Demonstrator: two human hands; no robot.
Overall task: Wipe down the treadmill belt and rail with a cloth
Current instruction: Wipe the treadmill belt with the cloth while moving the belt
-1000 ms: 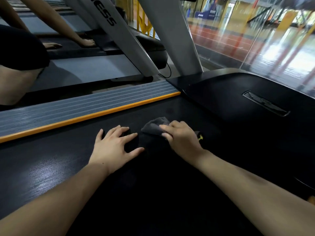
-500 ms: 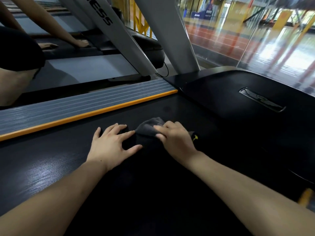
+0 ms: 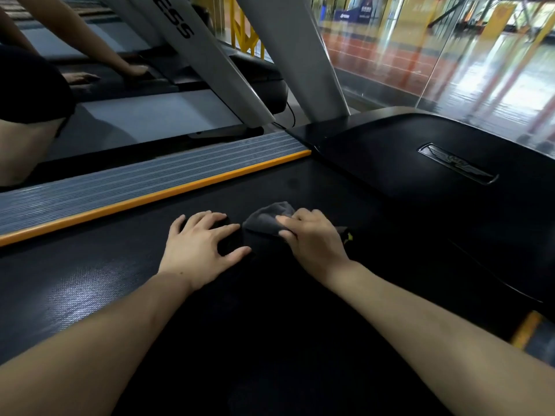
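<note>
— Kneeling over the belt (image 3: 90,283), was the person? Where did the cloth (image 3: 265,219) lie?

— Flat on the black belt, near its front end, just short of the motor cover (image 3: 420,181). It was dark grey, bunched up, with one fold lifted toward the cover.

— And the right hand (image 3: 312,238)?

— It lay on top of the cloth, fingers curled over its right part and gripping the fabric, thumb side toward the left hand (image 3: 199,249).

— What did the left one do?

— It rested just beside the cloth, palm down, fingers spread. Whether the fingertips lay on a dark edge of the cloth or on the bare belt could not be told, both being so dark.

— The rail (image 3: 126,187)?

— Grey and ribbed with an orange edge strip, it ran along the left of the belt, apart from both hands. Beyond it another person's arms (image 3: 90,34) reached down to a neighbouring treadmill (image 3: 150,115)
</note>
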